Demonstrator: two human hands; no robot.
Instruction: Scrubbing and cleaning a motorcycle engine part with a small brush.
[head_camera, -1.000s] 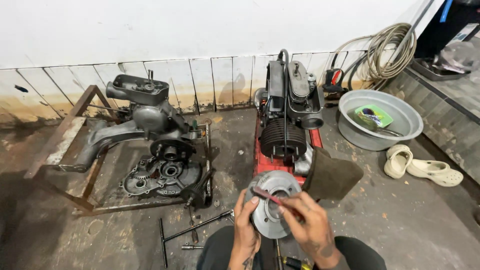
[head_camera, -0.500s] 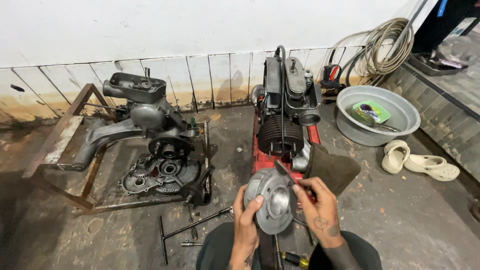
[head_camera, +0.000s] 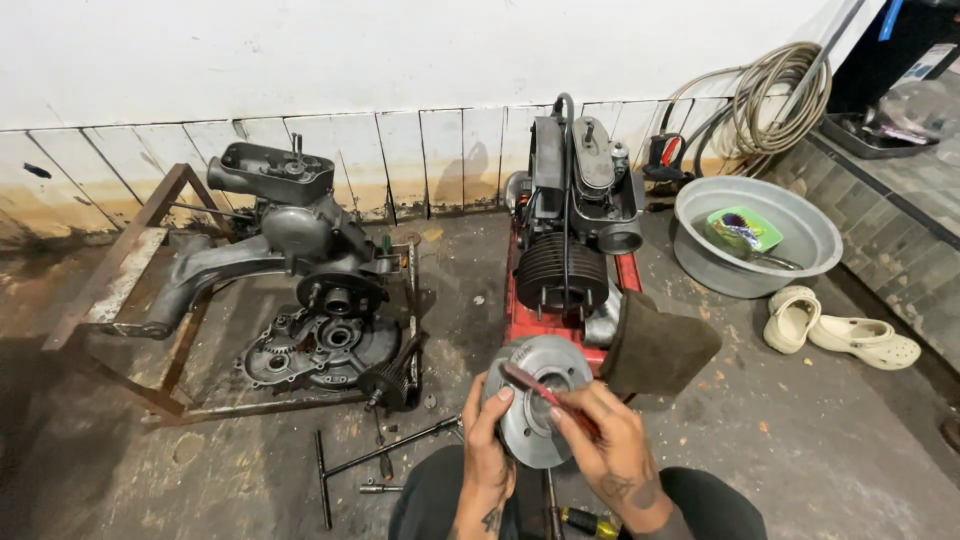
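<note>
Fingers of the left hand (head_camera: 487, 445) curl around the left rim of a round grey metal flywheel (head_camera: 538, 410), propping it upright just in front of the finned engine cylinder (head_camera: 560, 274) on its red stand (head_camera: 524, 318). Right hand (head_camera: 612, 450) has its fingers pinched shut on a thin red-handled tool (head_camera: 548, 394) laid across the disc's face. T-handle wrench (head_camera: 375, 462) lies on the concrete floor (head_camera: 800, 450) nearby, left of the knees.

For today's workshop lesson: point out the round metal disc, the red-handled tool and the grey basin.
round metal disc (head_camera: 535, 425), head view, bare lower face.
red-handled tool (head_camera: 548, 393), head view, middle of red shaft.
grey basin (head_camera: 800, 215), head view, inner right wall.
</note>
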